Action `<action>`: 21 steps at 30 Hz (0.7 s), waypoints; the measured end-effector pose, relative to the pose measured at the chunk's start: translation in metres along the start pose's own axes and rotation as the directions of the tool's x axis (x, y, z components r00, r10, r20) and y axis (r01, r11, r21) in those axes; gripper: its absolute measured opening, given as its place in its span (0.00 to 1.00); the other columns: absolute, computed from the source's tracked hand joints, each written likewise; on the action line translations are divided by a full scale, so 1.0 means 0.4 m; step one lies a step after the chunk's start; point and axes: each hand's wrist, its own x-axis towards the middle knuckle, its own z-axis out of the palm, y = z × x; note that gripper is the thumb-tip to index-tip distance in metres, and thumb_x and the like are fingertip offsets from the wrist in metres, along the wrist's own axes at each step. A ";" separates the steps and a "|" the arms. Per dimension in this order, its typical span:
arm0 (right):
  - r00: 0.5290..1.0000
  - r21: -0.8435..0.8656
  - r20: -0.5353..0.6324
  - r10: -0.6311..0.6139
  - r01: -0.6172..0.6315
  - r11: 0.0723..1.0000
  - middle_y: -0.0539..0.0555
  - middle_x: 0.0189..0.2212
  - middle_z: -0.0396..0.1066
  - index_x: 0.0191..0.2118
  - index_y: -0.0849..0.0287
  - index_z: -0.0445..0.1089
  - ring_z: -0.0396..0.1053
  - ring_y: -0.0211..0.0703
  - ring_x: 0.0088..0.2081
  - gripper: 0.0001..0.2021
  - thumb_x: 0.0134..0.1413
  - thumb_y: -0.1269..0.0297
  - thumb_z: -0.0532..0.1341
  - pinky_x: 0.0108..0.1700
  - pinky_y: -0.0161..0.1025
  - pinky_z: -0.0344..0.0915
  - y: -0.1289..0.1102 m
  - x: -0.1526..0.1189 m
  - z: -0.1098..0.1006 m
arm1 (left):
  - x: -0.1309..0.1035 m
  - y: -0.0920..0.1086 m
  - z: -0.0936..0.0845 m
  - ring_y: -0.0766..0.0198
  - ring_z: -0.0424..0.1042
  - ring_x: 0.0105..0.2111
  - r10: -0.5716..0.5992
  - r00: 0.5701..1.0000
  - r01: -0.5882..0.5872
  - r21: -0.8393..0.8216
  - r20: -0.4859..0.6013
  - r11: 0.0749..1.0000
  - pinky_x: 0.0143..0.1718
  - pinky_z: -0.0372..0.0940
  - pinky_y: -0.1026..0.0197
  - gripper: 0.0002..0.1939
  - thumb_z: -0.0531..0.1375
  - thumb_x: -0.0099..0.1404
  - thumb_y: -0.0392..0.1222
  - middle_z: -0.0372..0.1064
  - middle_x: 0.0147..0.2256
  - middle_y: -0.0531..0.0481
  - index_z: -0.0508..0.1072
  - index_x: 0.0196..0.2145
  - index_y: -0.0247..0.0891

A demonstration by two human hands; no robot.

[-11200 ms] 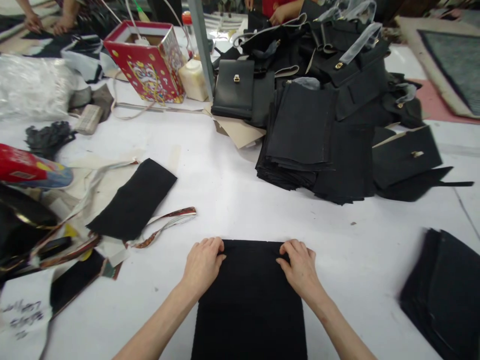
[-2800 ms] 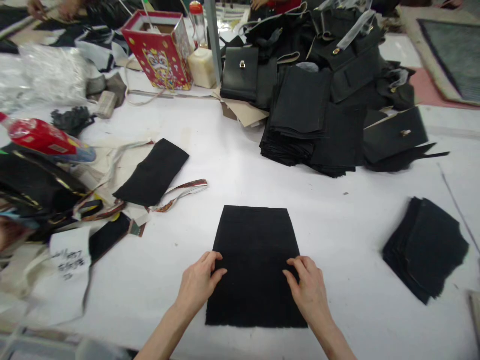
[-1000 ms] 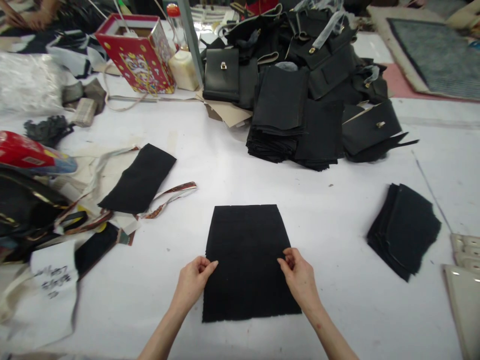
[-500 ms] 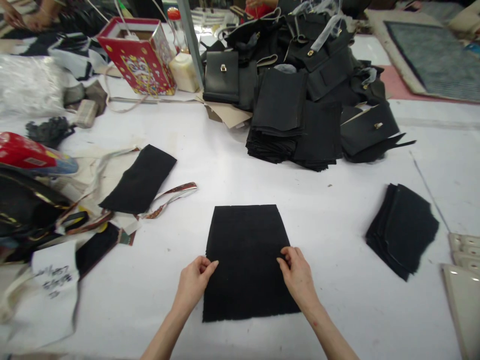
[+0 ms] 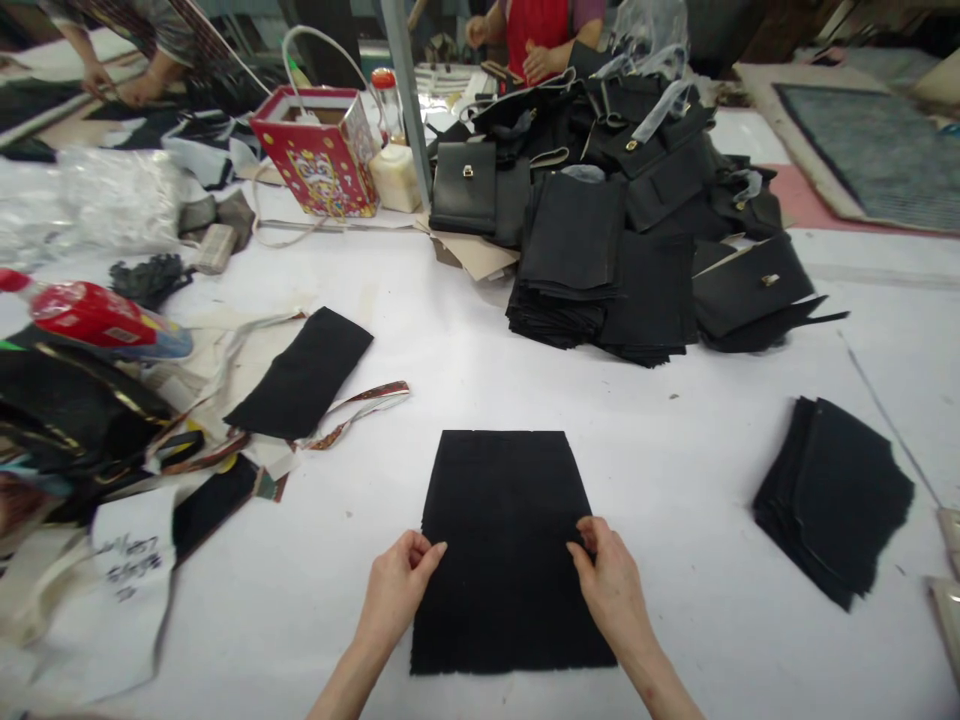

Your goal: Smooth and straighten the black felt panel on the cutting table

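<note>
One matte black, roughly rectangular panel [image 5: 510, 590] of what looks like thin fabric or soft sheet lies flat on the white counter [image 5: 285, 620], directly before the person. The left hand [image 5: 397, 590] grasps its left edge, thumb over the top and fingers curled; the right hand [image 5: 613, 578] grips the right edge in much the same way, at a similar height. How much material sits between each thumb and finger cannot be made out.

The panel should be light and fairly limp, so lifting it by a single corner would probably let it droop or fold. Its dull face suggests a dry surface rather than a slippery one, and it hardly seems fragile, though the slightly ragged near edge might fray if tugged. The two opposite side edges look like the best hold: a light, even pinch on each ought to keep it flat. Well apart to the right, a loose stack of similar black, uneven-edged sheets [image 5: 840, 500] shows several thin layers, which supports that judgement.
</note>
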 end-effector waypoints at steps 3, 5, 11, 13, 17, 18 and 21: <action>0.999 0.045 0.012 0.039 -0.040 0.998 0.53 0.33 0.64 0.42 0.55 0.61 0.64 0.49 0.37 0.09 0.54 0.61 0.53 0.42 0.49 0.63 0.006 0.006 0.003 | 0.001 -0.004 0.003 0.63 0.65 0.23 0.008 1.000 -0.008 -0.013 -0.018 1.000 0.29 0.54 0.61 0.17 0.55 0.60 0.58 0.62 0.19 0.57 0.65 0.28 0.41; 0.998 0.067 0.001 0.055 -0.055 0.996 0.53 0.33 0.64 0.42 0.55 0.62 0.65 0.49 0.37 0.11 0.54 0.60 0.54 0.42 0.49 0.63 0.007 0.006 0.005 | -0.001 -0.005 0.005 0.63 0.64 0.23 0.008 0.999 -0.009 -0.029 -0.039 1.000 0.29 0.55 0.61 0.16 0.56 0.60 0.57 0.61 0.19 0.59 0.64 0.31 0.41; 0.992 0.095 -0.110 0.062 -0.051 0.994 0.54 0.38 0.66 0.45 0.55 0.63 0.65 0.48 0.41 0.17 0.54 0.51 0.54 0.44 0.48 0.63 0.011 0.005 -0.016 | -0.021 -0.001 -0.011 0.64 0.66 0.24 0.031 0.991 -0.044 -0.094 -0.131 0.995 0.32 0.61 0.59 0.22 0.57 0.59 0.60 0.67 0.29 0.56 0.64 0.43 0.42; 0.990 0.091 -0.112 0.090 -0.080 0.993 0.54 0.39 0.66 0.45 0.55 0.63 0.65 0.48 0.40 0.20 0.53 0.47 0.54 0.43 0.47 0.64 0.015 0.014 -0.030 | -0.017 0.007 -0.024 0.62 0.68 0.29 0.037 0.984 -0.052 -0.083 -0.177 0.995 0.36 0.64 0.57 0.26 0.57 0.58 0.61 0.70 0.38 0.52 0.64 0.47 0.42; 0.979 0.102 -0.092 0.180 -0.171 0.980 0.55 0.38 0.65 0.44 0.57 0.64 0.66 0.49 0.38 0.25 0.48 0.42 0.55 0.41 0.46 0.64 0.029 0.055 -0.049 | 0.025 0.038 -0.053 0.56 0.70 0.40 0.051 0.977 -0.055 -0.014 -0.208 0.998 0.44 0.64 0.54 0.30 0.58 0.58 0.59 0.68 0.46 0.44 0.63 0.52 0.38; 0.977 0.098 -0.075 0.199 -0.191 0.977 0.56 0.38 0.65 0.44 0.58 0.64 0.66 0.49 0.37 0.26 0.47 0.41 0.55 0.41 0.47 0.64 0.033 0.067 -0.049 | 0.040 0.048 -0.060 0.56 0.70 0.41 0.055 0.980 -0.055 0.008 -0.190 0.998 0.44 0.64 0.55 0.31 0.58 0.58 0.58 0.68 0.48 0.43 0.62 0.53 0.37; 0.976 0.025 -0.017 0.219 -0.219 0.975 0.59 0.39 0.66 0.44 0.60 0.62 0.67 0.53 0.39 0.29 0.43 0.40 0.57 0.44 0.48 0.64 0.032 0.100 -0.047 | 0.075 0.078 -0.073 0.56 0.69 0.45 0.038 0.992 -0.026 0.100 -0.122 0.995 0.43 0.63 0.57 0.34 0.62 0.54 0.54 0.66 0.51 0.43 0.60 0.55 0.37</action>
